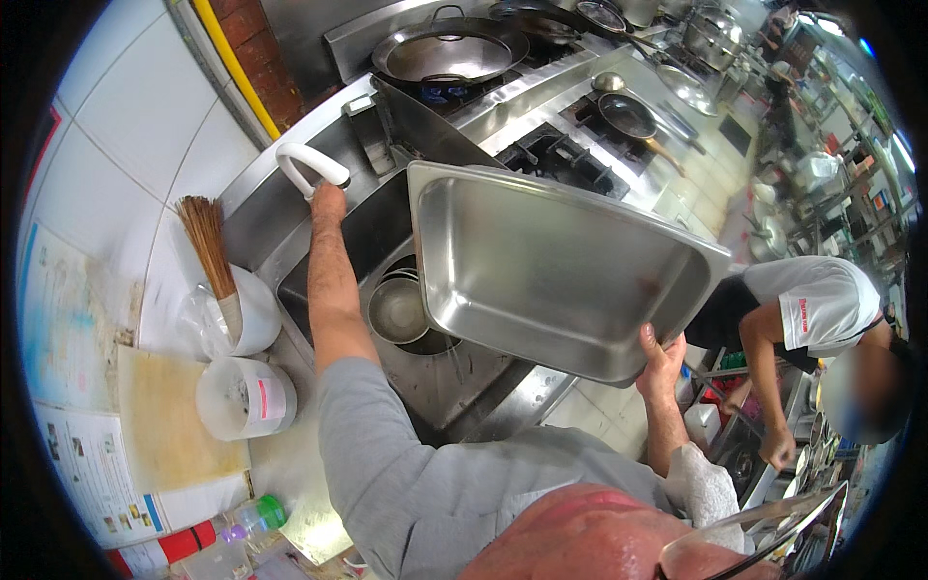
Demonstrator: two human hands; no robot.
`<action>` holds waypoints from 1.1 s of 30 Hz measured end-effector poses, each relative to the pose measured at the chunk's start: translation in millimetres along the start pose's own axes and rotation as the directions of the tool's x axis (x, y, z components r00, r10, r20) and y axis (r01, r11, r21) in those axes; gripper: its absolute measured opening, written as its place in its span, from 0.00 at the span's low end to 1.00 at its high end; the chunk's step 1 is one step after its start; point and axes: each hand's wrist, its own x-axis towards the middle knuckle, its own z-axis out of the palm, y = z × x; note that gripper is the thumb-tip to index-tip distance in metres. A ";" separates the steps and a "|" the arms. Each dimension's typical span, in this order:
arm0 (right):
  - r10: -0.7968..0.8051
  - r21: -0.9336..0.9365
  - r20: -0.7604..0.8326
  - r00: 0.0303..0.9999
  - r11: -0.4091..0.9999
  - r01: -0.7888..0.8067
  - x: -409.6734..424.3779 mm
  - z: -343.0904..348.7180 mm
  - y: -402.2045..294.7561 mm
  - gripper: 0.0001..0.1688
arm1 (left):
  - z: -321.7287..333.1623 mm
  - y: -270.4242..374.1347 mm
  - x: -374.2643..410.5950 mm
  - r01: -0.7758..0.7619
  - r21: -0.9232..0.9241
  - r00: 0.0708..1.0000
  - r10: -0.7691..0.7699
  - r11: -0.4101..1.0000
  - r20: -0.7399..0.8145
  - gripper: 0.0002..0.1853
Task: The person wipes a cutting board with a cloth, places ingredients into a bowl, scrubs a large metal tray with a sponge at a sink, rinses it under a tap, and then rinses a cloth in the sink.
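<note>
My right hand [661,362] grips the lower right rim of a deep rectangular stainless steel food pan [551,261], thumb on the inside wall. The pan is tilted with its open side towards me, and a small reddish-brown patch shows near its right end. My left hand [330,203] is at the white gooseneck tap [312,156], against or just beside its base; its fingers are hidden. Below lies a steel sink [442,384], partly covered by the pan. Round metal strainers or bowls [399,310] sit stacked over its drain area.
A large wok [449,54] stands on the range behind. Further right are a burner grate [562,163] and a frying pan [627,116]. Left of the sink are a bamboo brush [210,246] in a white bucket [257,312] and a plastic tub [246,399]. A co-worker [812,304] bends close at right.
</note>
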 end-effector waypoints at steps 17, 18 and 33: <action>-0.104 -0.072 -0.009 0.995 0.992 0.103 -20.8 10.9 -14.4 0.22 | 58.8 6.3 -34.0 -0.208 0.163 0.739 0.264 0.964 -0.619 0.18; -0.105 -0.074 0.009 0.994 0.992 0.106 -20.8 12.6 -16.5 0.22 | 70.9 -1.0 -41.2 -0.236 0.100 0.680 0.238 0.967 -0.694 0.17; -0.107 -0.055 0.057 0.993 0.992 0.110 -20.8 33.8 -34.7 0.19 | 85.3 -4.7 -47.1 -0.327 -0.508 0.845 0.006 0.796 -0.535 0.15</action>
